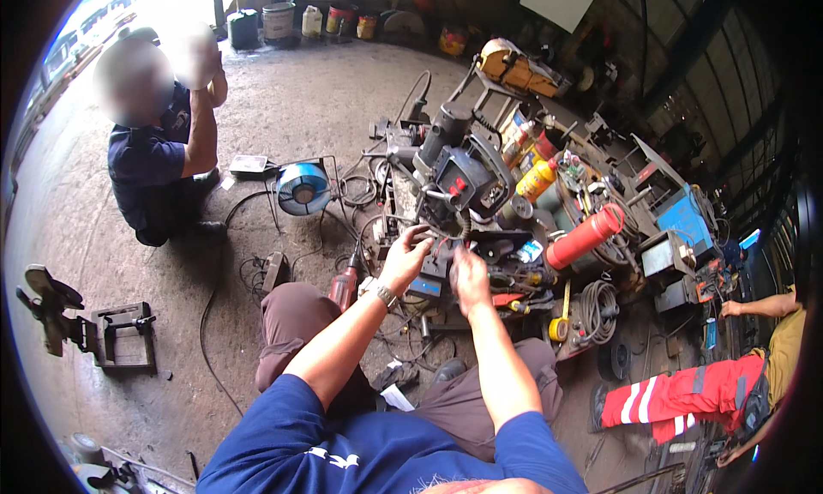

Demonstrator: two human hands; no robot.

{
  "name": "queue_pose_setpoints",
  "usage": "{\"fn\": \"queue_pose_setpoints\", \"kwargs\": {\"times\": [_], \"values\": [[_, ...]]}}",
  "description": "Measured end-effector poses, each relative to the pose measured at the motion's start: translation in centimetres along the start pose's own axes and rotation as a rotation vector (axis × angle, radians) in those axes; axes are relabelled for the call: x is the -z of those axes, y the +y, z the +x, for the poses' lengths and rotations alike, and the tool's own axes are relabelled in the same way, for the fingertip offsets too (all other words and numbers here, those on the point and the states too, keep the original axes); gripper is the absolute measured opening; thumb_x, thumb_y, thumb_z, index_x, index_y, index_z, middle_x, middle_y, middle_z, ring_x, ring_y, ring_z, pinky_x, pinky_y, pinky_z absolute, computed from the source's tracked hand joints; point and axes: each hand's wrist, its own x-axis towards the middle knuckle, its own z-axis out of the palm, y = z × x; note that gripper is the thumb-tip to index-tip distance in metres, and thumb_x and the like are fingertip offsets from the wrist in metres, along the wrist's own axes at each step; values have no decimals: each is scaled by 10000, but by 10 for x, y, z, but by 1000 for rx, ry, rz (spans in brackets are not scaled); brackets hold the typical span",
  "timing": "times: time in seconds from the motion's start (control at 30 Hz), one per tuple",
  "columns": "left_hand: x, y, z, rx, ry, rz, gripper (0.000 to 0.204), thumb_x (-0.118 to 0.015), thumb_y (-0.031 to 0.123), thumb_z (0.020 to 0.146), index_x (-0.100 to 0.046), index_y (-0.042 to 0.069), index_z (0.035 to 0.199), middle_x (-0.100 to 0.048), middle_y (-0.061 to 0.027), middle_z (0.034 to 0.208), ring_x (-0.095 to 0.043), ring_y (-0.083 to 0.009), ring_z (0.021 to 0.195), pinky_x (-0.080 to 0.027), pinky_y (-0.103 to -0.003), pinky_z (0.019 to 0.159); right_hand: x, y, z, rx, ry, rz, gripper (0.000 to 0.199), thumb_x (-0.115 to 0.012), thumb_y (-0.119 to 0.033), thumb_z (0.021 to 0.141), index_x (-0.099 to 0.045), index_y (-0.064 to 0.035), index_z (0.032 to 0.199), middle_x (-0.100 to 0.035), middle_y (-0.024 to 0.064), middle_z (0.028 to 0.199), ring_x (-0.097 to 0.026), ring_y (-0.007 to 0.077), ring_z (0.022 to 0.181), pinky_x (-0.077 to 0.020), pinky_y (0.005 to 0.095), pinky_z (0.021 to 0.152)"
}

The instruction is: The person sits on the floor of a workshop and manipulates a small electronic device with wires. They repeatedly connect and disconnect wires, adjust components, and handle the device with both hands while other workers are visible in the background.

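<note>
My two hands reach out in front of me to the foot of a black and grey drilling machine [467,181] with a loop handle and red switches. My left hand [406,258], with a watch on its wrist, is at the left of a dark box with a blue strip [426,286]; its fingers and thumb are apart, and I see nothing held. Just right of the box is my right hand [471,280], its fingers smeared by motion. A coiled black cord [465,225] hangs from the machine right above that hand.
A red power drill [344,286] stands by my left knee. Beyond it is a blue fan-like reel [303,189]. A red cylinder [585,237], yellow bottle [537,180] and coiled cable [597,312] crowd the right. One person [159,151] crouches left; another in red trousers [686,400] is right.
</note>
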Motion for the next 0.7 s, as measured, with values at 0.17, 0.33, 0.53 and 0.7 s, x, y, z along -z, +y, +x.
{"fn": "queue_pose_setpoints", "kwargs": {"times": [0.17, 0.33, 0.53, 0.7], "values": [[20, -1, 67, -414, 304, 338, 376, -642, 171, 954, -578, 28, 1297, -638, -56, 1089, -574, -98, 958, -475, -260, 847, -19, 10, -79, -100, -172, -549, 278, -625, -272, 979, -693, -2, 980, -629, -18, 781, -521, 64, 758, -458, 272, 706], [-38, 90, 130, -177, 256, 310, 586, -650, 129, 862, -512, 179, 1430, -592, -10, 750, -510, -73, 591, -434, -261, 523, 1, 49, -79, -180, -68, -343, 260, -633, -247, 972, -696, 3, 940, -611, -13, 720, -508, 61, 718, -454, 274, 664], [-33, 87, 176, -153, 315, 175, 497, -629, 120, 814, -571, 85, 1306, -665, -81, 881, -617, -150, 719, -511, -297, 661, -4, 52, -71, -168, -99, -369, 257, -639, -234, 966, -700, 15, 990, -683, 29, 820, -561, 66, 793, -472, 275, 718], [-39, 66, 72, -646, 311, 423, 217, -625, 161, 874, -664, 2, 1015, -676, -176, 915, -641, -322, 819, -504, -418, 770, 6, 22, -65, -94, 41, -525, 248, -615, -228, 975, -696, 4, 1001, -707, 60, 882, -614, 124, 858, -494, 318, 797]]}}
